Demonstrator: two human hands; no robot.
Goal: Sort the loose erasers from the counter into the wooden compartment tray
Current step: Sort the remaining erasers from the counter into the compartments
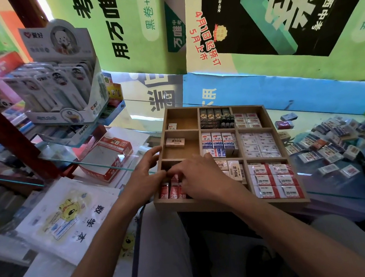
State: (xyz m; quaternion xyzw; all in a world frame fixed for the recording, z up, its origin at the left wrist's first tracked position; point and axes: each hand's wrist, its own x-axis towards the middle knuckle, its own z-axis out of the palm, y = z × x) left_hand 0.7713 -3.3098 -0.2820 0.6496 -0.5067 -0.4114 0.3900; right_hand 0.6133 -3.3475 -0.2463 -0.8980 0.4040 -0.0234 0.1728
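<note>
Both hands are at the near-left compartment of the wooden tray (232,204), which rests on the glass tabletop (337,190). The left hand (145,175) has its thumb along the tray's left wall and its fingers curled into the compartment. The right hand (199,179) lies over the red 2B erasers (171,189) standing on end there. Its grip appears pinched on one of them, though its fingertips are hidden and I cannot confirm this.

Step in hand, as judged: seating red erasers in a tidy upright row.

Recommendations: brace the row with the left hand while the right presses the new piece down flush, and keep labels facing one way. Avoid tipping neighbours.

Outstanding: a large pile of loose erasers (340,143) remains on the tabletop right of the tray. Two left-column compartments hold one eraser each.
</note>
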